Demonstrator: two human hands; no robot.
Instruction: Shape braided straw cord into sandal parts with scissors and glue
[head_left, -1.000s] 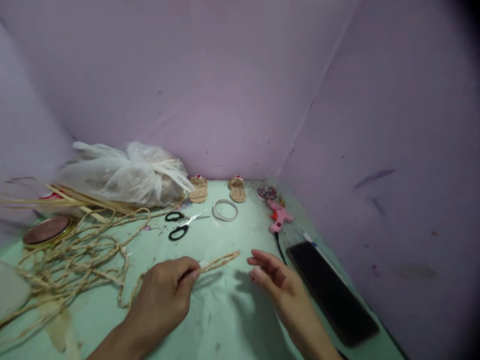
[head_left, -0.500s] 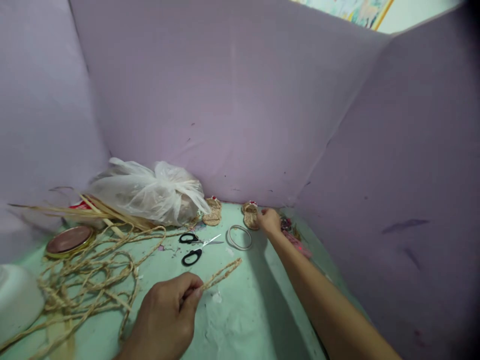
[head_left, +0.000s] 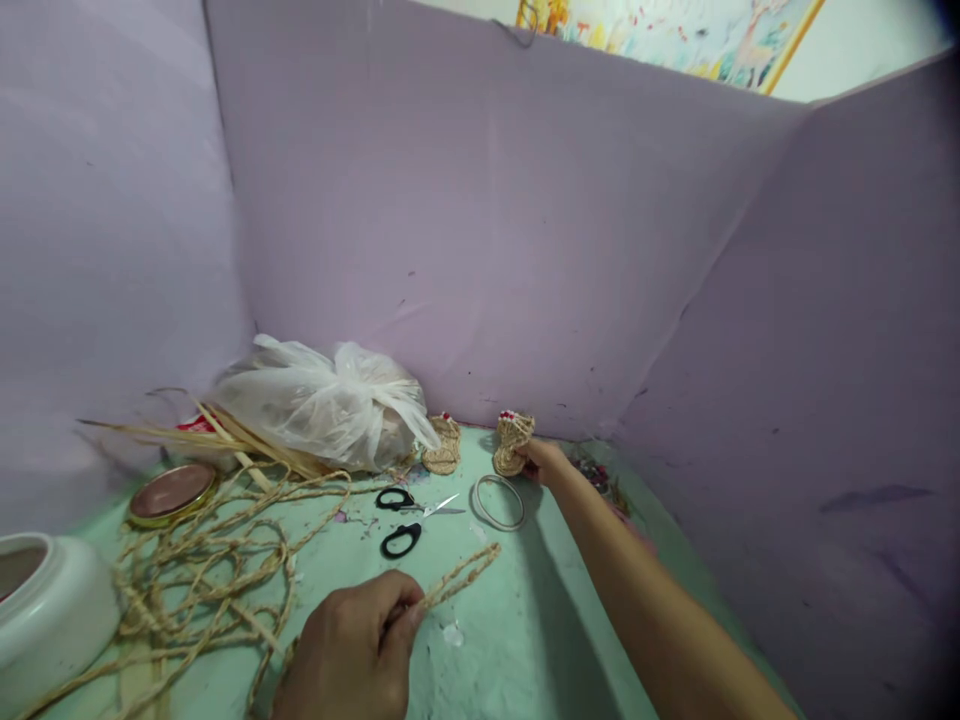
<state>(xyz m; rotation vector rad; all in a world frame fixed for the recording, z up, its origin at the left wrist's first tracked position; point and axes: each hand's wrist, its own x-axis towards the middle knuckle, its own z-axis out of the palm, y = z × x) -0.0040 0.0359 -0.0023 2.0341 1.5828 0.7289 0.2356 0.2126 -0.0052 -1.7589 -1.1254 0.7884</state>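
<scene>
My left hand (head_left: 356,645) is closed in a pinch on a braided straw cord (head_left: 461,578), whose looped end sticks out to the right. Farther off, my right hand (head_left: 546,460) grips the side of a small woven straw slipper (head_left: 514,445) with red and white beads at its top. That slipper is tilted up from the table. A matching slipper (head_left: 442,446) lies to its left, beside the bag. Between my hands are a ring-shaped roll (head_left: 498,502), perhaps tape, and scissors (head_left: 409,515) with black handles and parted blades.
A tangle of braided cord (head_left: 206,570) spreads over the green table at left, near a white jar (head_left: 56,605) and a round lid (head_left: 172,493). A knotted plastic bag (head_left: 322,400) rests against the lilac wall (head_left: 450,220). Small beaded items (head_left: 592,472) lie behind my right wrist.
My right hand has taken hold of the right slipper and tipped it up. The left hand keeps its cord. The whole view has shifted slightly, so things appear lower and farther right.
</scene>
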